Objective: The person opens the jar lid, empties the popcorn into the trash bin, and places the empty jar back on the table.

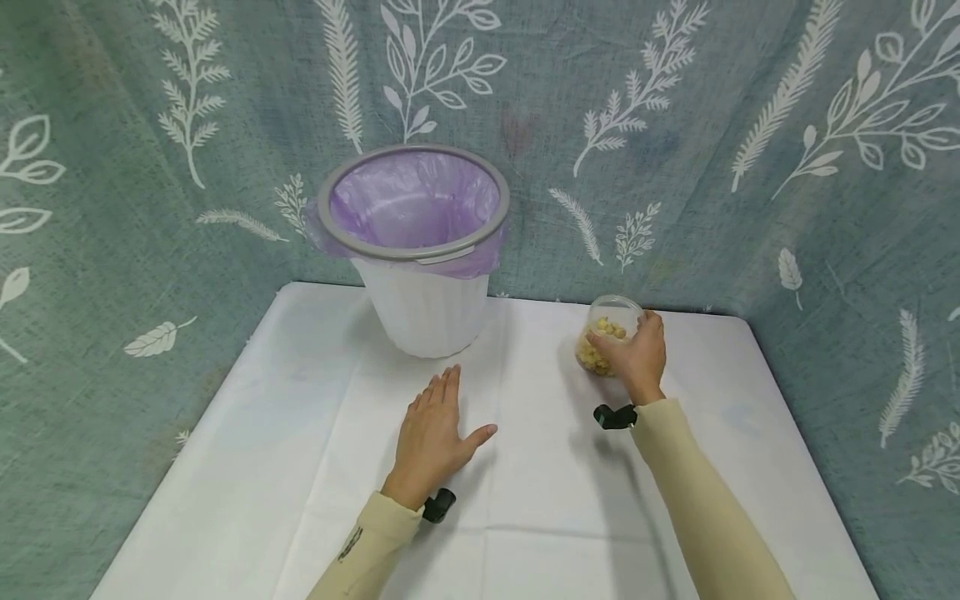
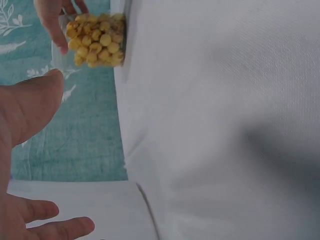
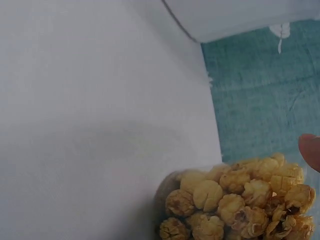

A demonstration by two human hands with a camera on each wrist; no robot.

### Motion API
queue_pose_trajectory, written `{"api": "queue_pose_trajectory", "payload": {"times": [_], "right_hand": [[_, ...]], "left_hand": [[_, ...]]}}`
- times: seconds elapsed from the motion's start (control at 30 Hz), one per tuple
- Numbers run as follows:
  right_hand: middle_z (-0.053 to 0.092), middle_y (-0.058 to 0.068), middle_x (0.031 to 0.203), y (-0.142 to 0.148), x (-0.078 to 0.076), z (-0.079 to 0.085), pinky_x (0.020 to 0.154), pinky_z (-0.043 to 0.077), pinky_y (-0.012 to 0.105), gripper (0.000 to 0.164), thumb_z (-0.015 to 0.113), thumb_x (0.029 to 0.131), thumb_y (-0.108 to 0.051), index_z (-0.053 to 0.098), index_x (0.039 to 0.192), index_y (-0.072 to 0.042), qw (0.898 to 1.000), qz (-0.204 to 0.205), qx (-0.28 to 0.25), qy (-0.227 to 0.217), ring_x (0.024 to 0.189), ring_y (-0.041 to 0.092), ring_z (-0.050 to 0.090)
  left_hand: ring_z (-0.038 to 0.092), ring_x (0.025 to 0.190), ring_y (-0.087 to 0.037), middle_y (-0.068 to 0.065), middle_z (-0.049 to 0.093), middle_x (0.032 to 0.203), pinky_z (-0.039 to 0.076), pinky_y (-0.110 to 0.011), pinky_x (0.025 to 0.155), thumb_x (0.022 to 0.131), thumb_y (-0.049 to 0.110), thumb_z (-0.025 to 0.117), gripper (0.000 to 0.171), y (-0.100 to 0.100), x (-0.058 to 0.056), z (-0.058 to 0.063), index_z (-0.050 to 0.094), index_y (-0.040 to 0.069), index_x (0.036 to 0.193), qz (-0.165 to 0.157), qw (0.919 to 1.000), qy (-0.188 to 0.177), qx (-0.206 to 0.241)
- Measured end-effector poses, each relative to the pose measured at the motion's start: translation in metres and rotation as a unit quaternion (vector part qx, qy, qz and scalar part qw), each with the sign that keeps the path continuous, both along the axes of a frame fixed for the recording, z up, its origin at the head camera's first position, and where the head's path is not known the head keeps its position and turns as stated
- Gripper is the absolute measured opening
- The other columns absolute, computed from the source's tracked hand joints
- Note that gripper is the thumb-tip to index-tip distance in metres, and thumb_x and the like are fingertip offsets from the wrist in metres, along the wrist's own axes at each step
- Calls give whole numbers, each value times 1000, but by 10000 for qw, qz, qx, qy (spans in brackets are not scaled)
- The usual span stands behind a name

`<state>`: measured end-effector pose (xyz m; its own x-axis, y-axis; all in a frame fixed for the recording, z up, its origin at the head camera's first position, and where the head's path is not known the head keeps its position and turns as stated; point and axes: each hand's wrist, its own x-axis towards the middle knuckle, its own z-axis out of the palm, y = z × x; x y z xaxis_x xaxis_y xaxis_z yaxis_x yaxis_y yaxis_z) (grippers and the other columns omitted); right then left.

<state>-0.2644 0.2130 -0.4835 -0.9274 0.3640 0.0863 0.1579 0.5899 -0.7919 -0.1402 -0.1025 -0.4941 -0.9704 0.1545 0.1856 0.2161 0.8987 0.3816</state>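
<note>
A clear round tub of caramel popcorn [image 1: 596, 354] stands upright at the table's back right. My right hand [image 1: 639, 354] grips it near the top, with the thumb on the near left side and the fingers round the right. In the left wrist view the popcorn [image 2: 100, 42] fills the lower part of the tub. The right wrist view shows the popcorn [image 3: 240, 200] close up beside one fingertip [image 3: 311, 150]. I cannot tell whether a lid is on. My left hand [image 1: 433, 429] is over the middle of the table, fingers extended, thumb spread, holding nothing.
A white waste bin [image 1: 431, 312] with a grey rim and a purple liner bag stands at the back, left of the tub. A white cloth covers the table [image 1: 292, 467]. Green leaf-patterned fabric [image 1: 540, 150] hangs behind and along the sides.
</note>
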Motion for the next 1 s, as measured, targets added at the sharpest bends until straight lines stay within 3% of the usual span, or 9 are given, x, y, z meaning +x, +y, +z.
{"api": "queue_pose_trajectory", "payload": {"times": [0.2,0.43,0.63,0.8,1.0], "right_hand": [[41,25,160,-18,24,4,118,38,57,106,91,82,-39,29,158,2,9983,415,-388,96,146,40,43],[42,23,160,-49,60,26,114,40,61,109,94,80,-37,29,159,-1,9898,1188,-728,289,146,39,44],[49,21,153,-73,89,43,110,44,64,104,95,78,-37,35,156,-4,9786,1761,-891,583,141,39,48],[50,18,153,-91,104,50,107,48,61,103,96,76,-36,37,155,-5,9697,2125,-1016,653,137,39,52],[51,18,152,-101,113,55,107,48,60,101,96,76,-32,39,154,-5,9631,2299,-1221,682,136,40,53]], "left_hand": [[43,147,-44,-27,44,159,39,-61,115,84,61,82,113,6,-1,1,32,-4,161,-72,9998,40,155],[45,145,-44,-28,45,158,42,-61,113,80,66,83,119,15,-3,3,32,-4,160,-37,9997,77,247],[44,146,-41,-24,44,160,42,-59,114,75,61,90,121,26,-6,6,32,-3,160,-158,9969,237,727],[52,139,-41,-23,46,158,48,-60,107,74,57,92,119,32,-6,9,33,-1,160,-216,9917,381,1212],[63,121,-40,-23,57,143,56,-57,96,71,52,96,116,37,-7,10,38,-1,155,-230,9834,564,1709]]}}
